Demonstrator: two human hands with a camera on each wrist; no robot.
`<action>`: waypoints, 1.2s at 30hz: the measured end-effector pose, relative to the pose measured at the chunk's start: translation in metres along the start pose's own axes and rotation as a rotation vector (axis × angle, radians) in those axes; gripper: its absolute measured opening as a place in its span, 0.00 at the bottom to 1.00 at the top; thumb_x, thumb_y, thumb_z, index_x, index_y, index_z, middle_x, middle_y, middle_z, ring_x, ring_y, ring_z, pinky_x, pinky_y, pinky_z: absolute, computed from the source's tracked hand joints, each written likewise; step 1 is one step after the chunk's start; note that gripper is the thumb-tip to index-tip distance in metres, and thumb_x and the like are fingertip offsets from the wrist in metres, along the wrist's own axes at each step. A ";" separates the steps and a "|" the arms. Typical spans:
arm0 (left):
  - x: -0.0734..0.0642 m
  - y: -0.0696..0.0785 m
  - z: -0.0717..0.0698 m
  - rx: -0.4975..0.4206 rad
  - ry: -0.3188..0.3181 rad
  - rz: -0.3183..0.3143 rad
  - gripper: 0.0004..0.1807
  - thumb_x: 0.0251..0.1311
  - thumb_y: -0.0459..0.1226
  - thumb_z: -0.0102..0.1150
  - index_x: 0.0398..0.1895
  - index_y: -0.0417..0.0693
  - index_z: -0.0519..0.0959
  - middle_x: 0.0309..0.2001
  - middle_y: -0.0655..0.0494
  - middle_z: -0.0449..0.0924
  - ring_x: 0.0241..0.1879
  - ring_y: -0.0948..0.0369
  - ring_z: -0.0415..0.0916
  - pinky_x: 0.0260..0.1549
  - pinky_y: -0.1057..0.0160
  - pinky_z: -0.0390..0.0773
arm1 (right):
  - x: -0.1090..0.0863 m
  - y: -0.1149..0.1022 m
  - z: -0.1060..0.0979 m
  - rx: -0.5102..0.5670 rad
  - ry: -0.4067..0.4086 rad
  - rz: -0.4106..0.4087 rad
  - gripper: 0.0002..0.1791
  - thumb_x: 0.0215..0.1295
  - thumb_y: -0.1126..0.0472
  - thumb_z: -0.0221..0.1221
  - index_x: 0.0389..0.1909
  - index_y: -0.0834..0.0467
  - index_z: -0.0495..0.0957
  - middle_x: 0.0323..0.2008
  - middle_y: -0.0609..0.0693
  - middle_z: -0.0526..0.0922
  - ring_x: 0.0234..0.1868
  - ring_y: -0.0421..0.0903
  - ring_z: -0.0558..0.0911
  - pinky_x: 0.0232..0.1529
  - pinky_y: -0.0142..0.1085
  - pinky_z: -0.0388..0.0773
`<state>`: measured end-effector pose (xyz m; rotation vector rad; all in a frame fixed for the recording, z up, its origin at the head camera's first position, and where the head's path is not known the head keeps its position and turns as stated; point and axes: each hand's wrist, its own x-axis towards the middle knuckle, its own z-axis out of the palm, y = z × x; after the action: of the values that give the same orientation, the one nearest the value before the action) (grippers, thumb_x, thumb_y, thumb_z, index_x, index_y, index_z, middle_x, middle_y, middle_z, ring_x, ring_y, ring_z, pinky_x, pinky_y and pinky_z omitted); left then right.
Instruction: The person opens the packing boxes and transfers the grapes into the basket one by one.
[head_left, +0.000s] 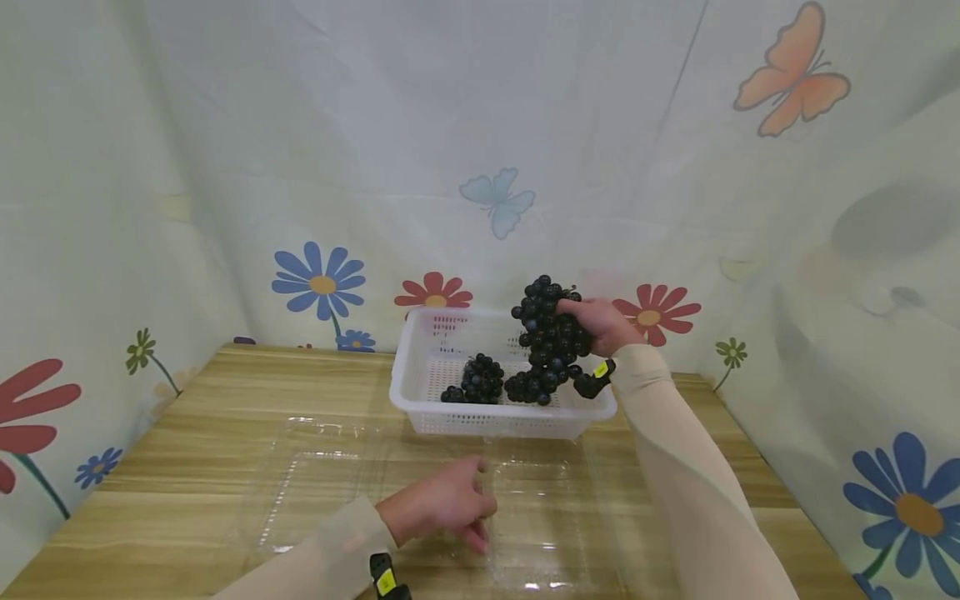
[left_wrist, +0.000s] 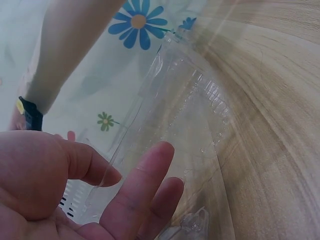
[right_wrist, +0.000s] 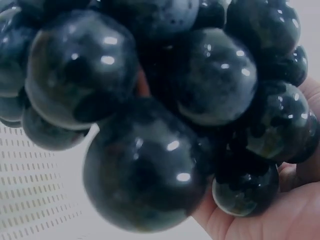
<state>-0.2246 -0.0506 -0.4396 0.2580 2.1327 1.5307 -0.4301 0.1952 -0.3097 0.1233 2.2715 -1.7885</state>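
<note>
In the head view my right hand [head_left: 600, 323] grips a large bunch of dark grapes [head_left: 551, 333] over the right side of a white plastic basket [head_left: 495, 421]. Glossy berries fill the right wrist view, where part of the palm [right_wrist: 280, 212] shows under the bunch [right_wrist: 145, 165]. A smaller bunch of dark grapes [head_left: 482, 379] lies in the basket. My left hand [head_left: 453, 504] is over the middle of an opened clear plastic clamshell box [head_left: 551, 500]. Its thumb and fingers [left_wrist: 145, 185] are loosely spread at the clear plastic [left_wrist: 185, 115], with nothing gripped between them.
The clamshell's other half [head_left: 322, 492] lies to the left on the wood-grain table [head_left: 180, 492], in front of the basket. A curtain [head_left: 360, 167] printed with flowers and butterflies hangs behind the table and along both sides.
</note>
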 end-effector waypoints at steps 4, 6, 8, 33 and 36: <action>0.000 0.000 0.000 0.005 0.007 0.000 0.40 0.61 0.26 0.56 0.76 0.29 0.52 0.34 0.36 0.81 0.18 0.57 0.83 0.22 0.58 0.87 | 0.007 0.005 0.002 -0.047 0.031 0.010 0.17 0.66 0.52 0.63 0.48 0.58 0.75 0.45 0.49 0.76 0.40 0.44 0.78 0.37 0.32 0.83; 0.000 0.001 0.000 0.006 0.006 -0.002 0.40 0.61 0.26 0.56 0.75 0.29 0.52 0.34 0.36 0.82 0.18 0.57 0.83 0.23 0.58 0.87 | 0.010 0.007 0.002 -0.047 0.035 0.016 0.19 0.66 0.52 0.63 0.50 0.59 0.74 0.47 0.50 0.75 0.41 0.44 0.78 0.37 0.32 0.84; 0.000 0.001 -0.001 0.011 0.004 -0.004 0.40 0.61 0.26 0.57 0.75 0.29 0.53 0.33 0.36 0.82 0.18 0.57 0.83 0.23 0.58 0.87 | 0.013 0.009 0.002 -0.033 0.036 0.022 0.20 0.66 0.52 0.63 0.52 0.59 0.74 0.48 0.51 0.76 0.41 0.44 0.78 0.37 0.32 0.84; 0.000 -0.002 0.002 -0.020 0.008 0.014 0.40 0.60 0.25 0.56 0.74 0.28 0.52 0.31 0.33 0.82 0.17 0.55 0.83 0.22 0.57 0.87 | 0.037 0.046 0.012 -0.223 0.063 0.020 0.35 0.64 0.51 0.64 0.70 0.62 0.70 0.67 0.61 0.72 0.62 0.55 0.74 0.71 0.55 0.72; 0.001 -0.003 0.002 -0.024 0.012 0.016 0.39 0.60 0.25 0.55 0.74 0.28 0.52 0.31 0.33 0.82 0.17 0.55 0.83 0.22 0.57 0.87 | 0.040 0.048 0.013 -0.281 0.065 0.005 0.34 0.64 0.51 0.64 0.68 0.61 0.71 0.69 0.61 0.72 0.65 0.57 0.72 0.72 0.56 0.70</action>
<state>-0.2241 -0.0499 -0.4430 0.2585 2.1250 1.5698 -0.4563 0.1909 -0.3674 0.1366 2.5371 -1.4635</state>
